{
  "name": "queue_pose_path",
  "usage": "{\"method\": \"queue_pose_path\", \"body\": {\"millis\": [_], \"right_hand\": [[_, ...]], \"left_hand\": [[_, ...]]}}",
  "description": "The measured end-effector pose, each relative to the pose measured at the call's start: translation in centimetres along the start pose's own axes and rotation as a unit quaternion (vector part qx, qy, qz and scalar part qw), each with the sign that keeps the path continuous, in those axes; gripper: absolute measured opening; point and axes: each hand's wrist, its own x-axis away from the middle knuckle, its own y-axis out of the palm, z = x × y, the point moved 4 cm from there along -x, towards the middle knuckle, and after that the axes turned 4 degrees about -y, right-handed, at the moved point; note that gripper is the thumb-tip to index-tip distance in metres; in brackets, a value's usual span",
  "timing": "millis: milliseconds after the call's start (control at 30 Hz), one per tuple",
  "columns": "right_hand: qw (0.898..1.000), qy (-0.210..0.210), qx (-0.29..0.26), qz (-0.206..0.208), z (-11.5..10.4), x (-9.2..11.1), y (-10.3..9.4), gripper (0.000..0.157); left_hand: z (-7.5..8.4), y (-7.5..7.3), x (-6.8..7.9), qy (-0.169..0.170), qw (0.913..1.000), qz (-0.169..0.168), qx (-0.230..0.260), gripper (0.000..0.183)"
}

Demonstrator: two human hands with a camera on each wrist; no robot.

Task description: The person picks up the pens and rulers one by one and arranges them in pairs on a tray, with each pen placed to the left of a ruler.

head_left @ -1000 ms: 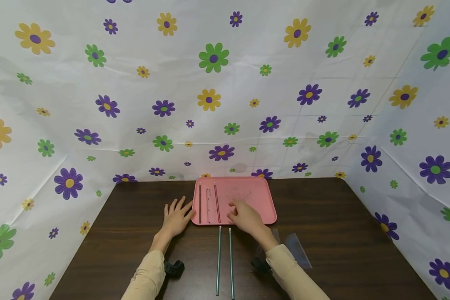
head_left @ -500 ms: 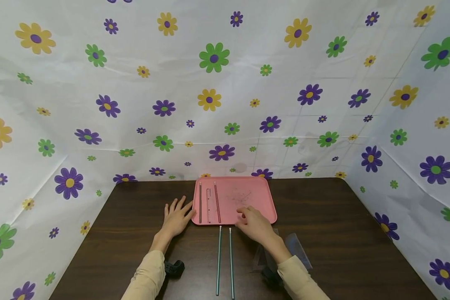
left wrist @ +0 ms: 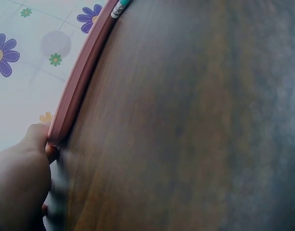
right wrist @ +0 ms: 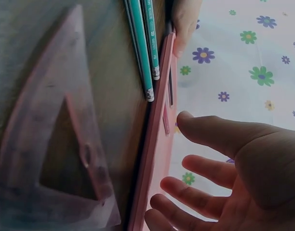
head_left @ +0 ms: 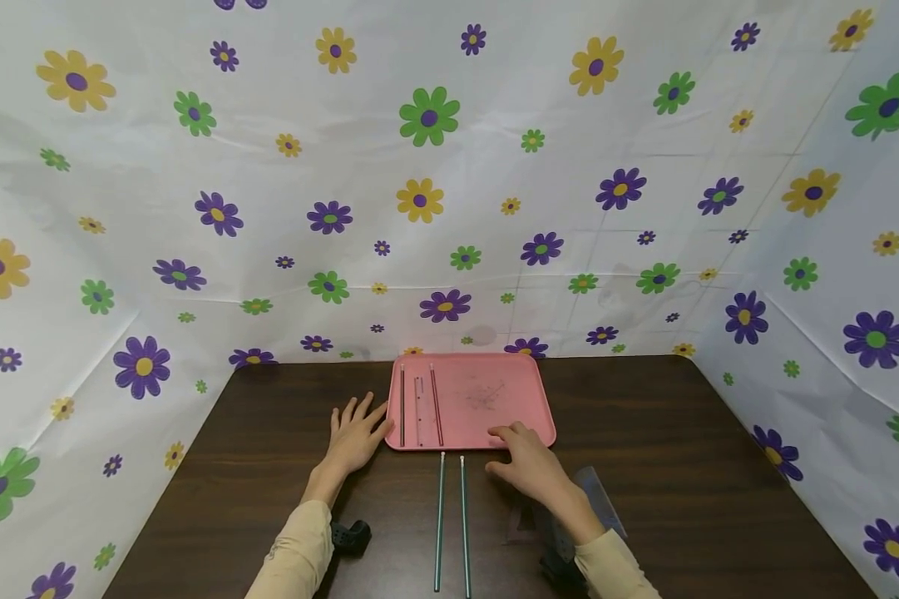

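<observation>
A left hand (head_left: 354, 439), fingers spread, touches the left edge of a pink rectangular tray (head_left: 520, 387), apparently steadying it on the dark-brown desk (head_left: 659, 457). The right hand (head_left: 535, 467), fingers parted, hangs empty by the tray's near edge, right of two slim green pencils (head_left: 439, 524). Inside: probably a thin red pencil (head_left: 437, 405).

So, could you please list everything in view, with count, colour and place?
Rectangular rimmed tray: one, pink, on the table's far part
Slim pencil-like sticks: two, dark and dark red, tray's left half
Thin see-through strip: one, clear, between those sticks
Scribble-like marks: several, grey, on the tray
Long eraser-ended pencils: two, green, on the table before the tray
Triangular cut-out plastic piece: one, clear, on the table
Flat plastic piece: one, bluish clear, partly behind the right arm
Wood-grained table: one, dark brown, underneath
Flower-patterned sheeting: white, behind and beside
Wrist devices: two, black, at the wrists
Long sleeves: two, beige
Left hand: one, at tray's left edge
Right hand: one, by tray's near edge
</observation>
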Motion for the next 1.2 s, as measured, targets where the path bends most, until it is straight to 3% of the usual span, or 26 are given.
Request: {"method": "queue_pose_path", "body": {"millis": [233,700,933,1200], "right_hand": [[1.0,0.0,-0.005,-0.014,0.3,1.2,0.0,0.057],[0.998,-0.049,0.015,-0.043,1.2,3.4,0.0,0.082],[0.996,-0.043,-0.002,-0.082,1.6,4.2,0.1,0.092],[0.995,-0.04,0.004,-0.09,2.0,4.5,0.4,0.094]], "left_hand": [[-0.1,0.2,0.0,0.003,1.0,0.005,0.008,0.055],[-0.2,0.3,-0.2,-0.002,1.0,-0.004,-0.003,0.056],[-0.1,0.2,-0.2,-0.002,1.0,-0.002,-0.001,0.056],[0.0,0.2,-0.1,-0.001,1.0,-0.001,0.001,0.055]]}}
